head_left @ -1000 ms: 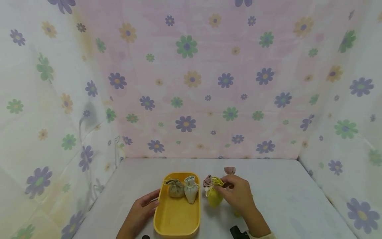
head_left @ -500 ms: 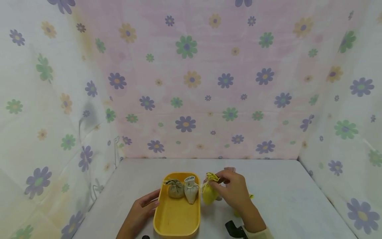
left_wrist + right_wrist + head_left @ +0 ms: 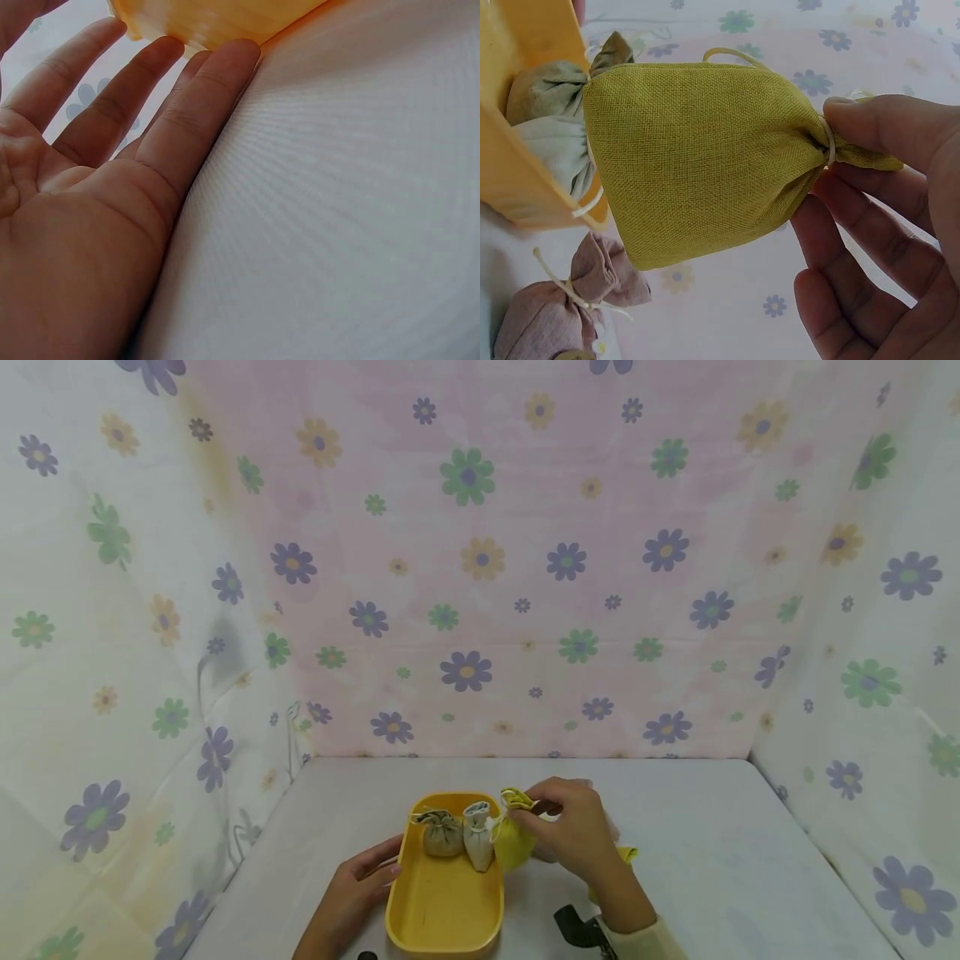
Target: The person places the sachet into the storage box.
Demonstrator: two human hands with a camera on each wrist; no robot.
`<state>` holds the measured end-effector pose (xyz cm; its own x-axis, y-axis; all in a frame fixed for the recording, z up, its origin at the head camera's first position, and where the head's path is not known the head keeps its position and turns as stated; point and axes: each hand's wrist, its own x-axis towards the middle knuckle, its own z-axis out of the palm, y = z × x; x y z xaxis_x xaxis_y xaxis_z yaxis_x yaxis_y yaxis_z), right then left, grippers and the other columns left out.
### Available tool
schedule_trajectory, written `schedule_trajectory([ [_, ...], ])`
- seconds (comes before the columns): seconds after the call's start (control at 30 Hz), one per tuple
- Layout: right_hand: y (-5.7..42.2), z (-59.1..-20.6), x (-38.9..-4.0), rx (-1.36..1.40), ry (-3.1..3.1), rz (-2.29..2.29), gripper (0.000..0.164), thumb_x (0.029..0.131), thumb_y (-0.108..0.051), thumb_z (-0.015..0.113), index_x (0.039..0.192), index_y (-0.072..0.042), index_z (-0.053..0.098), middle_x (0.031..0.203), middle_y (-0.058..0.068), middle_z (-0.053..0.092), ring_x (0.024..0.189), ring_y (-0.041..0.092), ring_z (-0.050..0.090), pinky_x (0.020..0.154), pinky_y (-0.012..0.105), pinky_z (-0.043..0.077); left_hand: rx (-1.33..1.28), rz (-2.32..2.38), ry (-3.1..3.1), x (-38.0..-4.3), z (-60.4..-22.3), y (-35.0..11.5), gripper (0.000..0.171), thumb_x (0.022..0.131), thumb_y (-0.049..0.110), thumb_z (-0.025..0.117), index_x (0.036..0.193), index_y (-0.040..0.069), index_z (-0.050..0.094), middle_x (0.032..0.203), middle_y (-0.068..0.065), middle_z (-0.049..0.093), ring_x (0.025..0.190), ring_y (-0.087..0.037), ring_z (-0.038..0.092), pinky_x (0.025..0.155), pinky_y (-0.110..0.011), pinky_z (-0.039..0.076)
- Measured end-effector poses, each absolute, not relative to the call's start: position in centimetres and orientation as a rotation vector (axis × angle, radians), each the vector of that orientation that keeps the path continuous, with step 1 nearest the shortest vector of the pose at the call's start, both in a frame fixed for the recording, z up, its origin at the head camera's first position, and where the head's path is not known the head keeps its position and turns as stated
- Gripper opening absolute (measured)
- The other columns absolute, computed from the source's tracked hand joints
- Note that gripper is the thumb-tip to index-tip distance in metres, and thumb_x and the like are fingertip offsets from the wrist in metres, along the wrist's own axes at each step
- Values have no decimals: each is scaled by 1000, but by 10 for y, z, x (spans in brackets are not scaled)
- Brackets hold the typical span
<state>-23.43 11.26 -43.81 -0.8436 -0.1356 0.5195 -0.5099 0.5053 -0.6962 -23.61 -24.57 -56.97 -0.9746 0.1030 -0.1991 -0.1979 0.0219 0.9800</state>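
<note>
A yellow-green drawstring pouch [image 3: 705, 157] hangs from my right hand [image 3: 573, 831], whose thumb and fingers pinch its gathered neck. In the head view the pouch overlaps the right rim of a yellow tray [image 3: 446, 914]. Inside the tray's far end lie a brown-olive pouch [image 3: 442, 837] and a pale grey-white pouch [image 3: 478, 843], side by side. My left hand [image 3: 356, 893] rests against the tray's left side. In the left wrist view its fingers [image 3: 191, 120] are fairly straight, their tips touching the yellow wall.
A dusty pink pouch [image 3: 551, 315] lies on the white table [image 3: 720, 860] right of the tray. Another yellow cloth piece [image 3: 628, 854] shows partly behind my right wrist. A black wrist-worn device [image 3: 577, 927] is at the right wrist. Flowered curtains [image 3: 465, 568] surround the table.
My right hand has moved left with the yellow-green pouch, from beside the pink pouch to the tray's right rim. The left hand and the tray have stayed in place.
</note>
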Motion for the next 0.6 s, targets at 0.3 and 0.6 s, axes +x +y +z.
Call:
schedule_trajectory([
  [0.3, 95, -439, -238, 601, -2356, 1359, 12, 83, -32, 88, 91, -29, 79, 91, -13, 74, 77, 3, 69, 68, 22, 61, -112, 2059, 2081, -236, -569, -245, 70, 91, 37, 79, 151, 11, 54, 154, -12, 55, 131, -24, 63, 98, -37, 60],
  [0.6, 77, -437, -239, 644, -2382, 1379, 11, 84, -33, 87, 90, -30, 80, 91, -17, 74, 74, 3, 70, 67, 21, 60, -128, 2062, 2091, -237, -571, -244, 69, 91, 37, 80, 150, 11, 55, 153, -12, 56, 131, -25, 63, 97, -38, 60],
])
